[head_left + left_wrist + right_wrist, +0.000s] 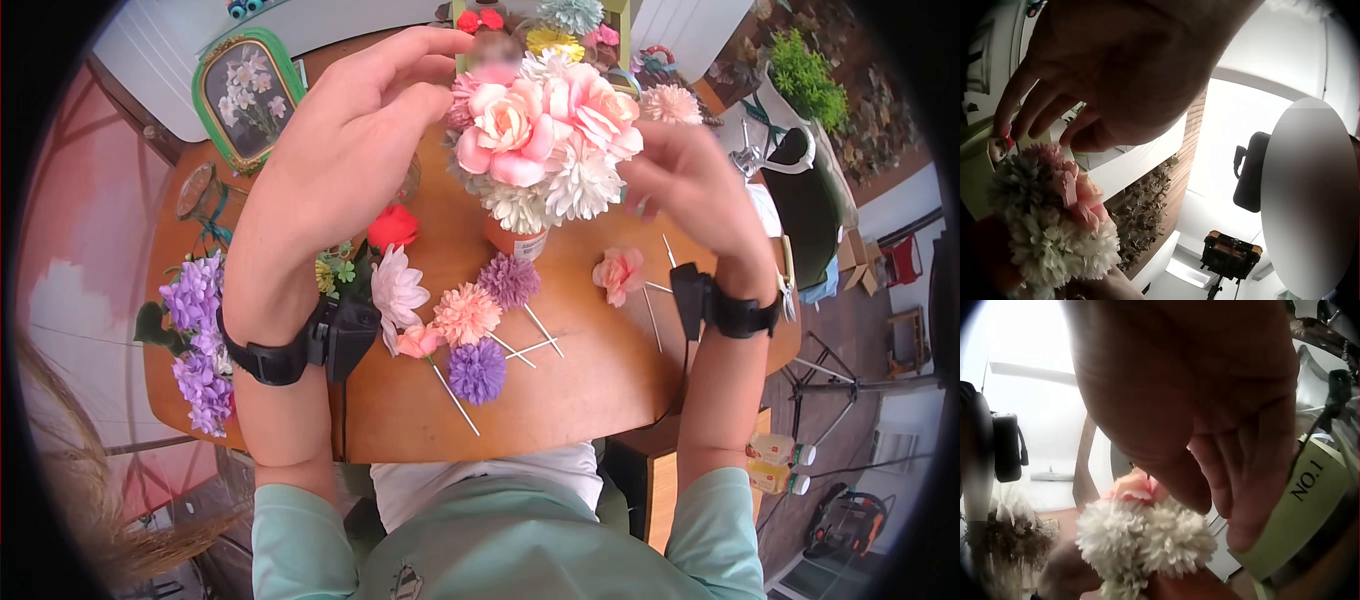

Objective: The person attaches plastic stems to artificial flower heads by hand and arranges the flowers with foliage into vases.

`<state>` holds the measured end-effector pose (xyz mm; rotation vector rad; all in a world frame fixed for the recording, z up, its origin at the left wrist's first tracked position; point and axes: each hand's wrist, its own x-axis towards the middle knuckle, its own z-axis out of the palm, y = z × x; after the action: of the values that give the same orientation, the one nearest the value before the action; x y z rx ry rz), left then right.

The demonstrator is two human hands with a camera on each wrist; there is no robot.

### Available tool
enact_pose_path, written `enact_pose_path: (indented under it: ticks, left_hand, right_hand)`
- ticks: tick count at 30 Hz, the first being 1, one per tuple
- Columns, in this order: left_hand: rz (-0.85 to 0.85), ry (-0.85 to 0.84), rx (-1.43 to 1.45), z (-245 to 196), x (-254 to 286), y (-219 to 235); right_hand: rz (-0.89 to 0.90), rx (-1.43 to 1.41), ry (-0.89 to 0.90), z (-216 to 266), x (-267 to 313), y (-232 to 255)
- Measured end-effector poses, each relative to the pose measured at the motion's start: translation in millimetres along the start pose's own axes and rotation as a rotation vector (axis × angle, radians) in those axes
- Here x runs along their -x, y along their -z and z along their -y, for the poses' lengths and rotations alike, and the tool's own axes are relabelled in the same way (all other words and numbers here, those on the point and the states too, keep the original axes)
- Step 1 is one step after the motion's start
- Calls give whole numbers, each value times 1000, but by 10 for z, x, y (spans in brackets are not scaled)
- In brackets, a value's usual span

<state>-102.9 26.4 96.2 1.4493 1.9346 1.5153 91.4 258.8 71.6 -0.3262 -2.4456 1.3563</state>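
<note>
A round bouquet of pink [508, 135] and white flowers [585, 183] stands in an orange pot [515, 240] at the table's upper middle. My left hand [345, 140] is raised at its left side, fingers slightly bent and holding nothing visible. In the left wrist view the left hand [1122, 69] hangs over the bouquet [1054, 231], its fingers apart. On the bouquet's right is my right hand [690, 180], blurred, fingers loosely bent. The right wrist view shows the right hand [1210, 387] close to the white blooms [1175, 537]; whether it touches them I cannot tell.
Loose stemmed flowers, among them a purple one [476, 371] and a peach one [466, 314], lie nearer the body. Another pink flower [618, 276] lies at right. Purple blossoms [195, 300], a glass vase [205, 195] and a green-framed picture [247, 98] stand left.
</note>
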Motion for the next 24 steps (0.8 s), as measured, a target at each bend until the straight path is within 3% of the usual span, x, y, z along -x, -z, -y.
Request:
enact_pose_path:
  ticks: [1, 3, 5, 6, 7, 11, 13, 17, 24]
  left_hand:
    - [15, 9, -19, -3, 2, 4]
    - [45, 5, -6, 73, -27, 8]
    - [82, 2, 3, 80, -37, -7]
    - [78, 26, 8, 51, -31, -13]
    - [72, 49, 13, 27, -25, -18]
    - [25, 56, -2, 1, -6, -15]
    - [16, 85, -31, -3, -7, -14]
    - [5, 31, -79, 49, -29, -35]
    - [-19, 11, -118, 56, -15, -75]
  right_hand:
    - [61, 9, 37, -54, 51, -109]
    - [149, 167, -175, -107, 135, -328]
    - [148, 93, -51, -262, 86, -631]
    - [-18, 6, 177, -493, 33, -824]
    - [-21, 6, 174, -519, 7, -866]
    - [-23, 4, 105, -489, -12, -822]
    - [-47, 12, -183, -524, -54, -784]
    - [-122, -85, -106, -610, -159, -723]
    - [2, -8, -182, -359, -76, -673]
